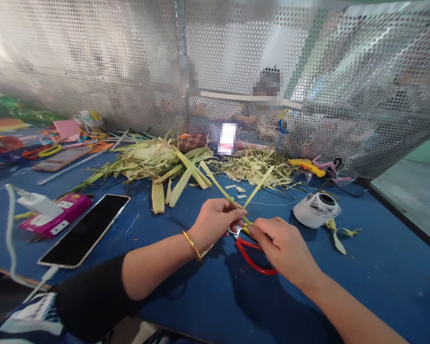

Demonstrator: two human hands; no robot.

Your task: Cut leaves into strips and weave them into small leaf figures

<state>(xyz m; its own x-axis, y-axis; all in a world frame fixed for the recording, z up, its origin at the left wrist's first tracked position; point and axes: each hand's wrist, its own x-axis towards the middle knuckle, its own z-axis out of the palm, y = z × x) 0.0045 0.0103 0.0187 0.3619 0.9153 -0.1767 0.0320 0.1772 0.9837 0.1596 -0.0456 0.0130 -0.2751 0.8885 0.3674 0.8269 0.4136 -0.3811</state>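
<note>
Between my hands is a green leaf strip [260,187], with two long ends crossing upward in a V. My left hand [220,220] pinches it near the crossing, thumb on top. Just to the right, my right hand [281,241] closes its fingertips on the lower end of the strip. Red-handled scissors [252,260] lie on the table beneath my hands, their blades mostly hidden. Beyond my hands is a heap of broad pale green leaves [146,160], and beside it a pile of thin shredded scraps [259,165].
A spool of white thread [315,210] stands at the right. On the left lie a phone [86,231] on a cable and a magenta power strip [57,215] with a white plug. A perforated metal screen [129,62] borders the back; people show blurred behind it.
</note>
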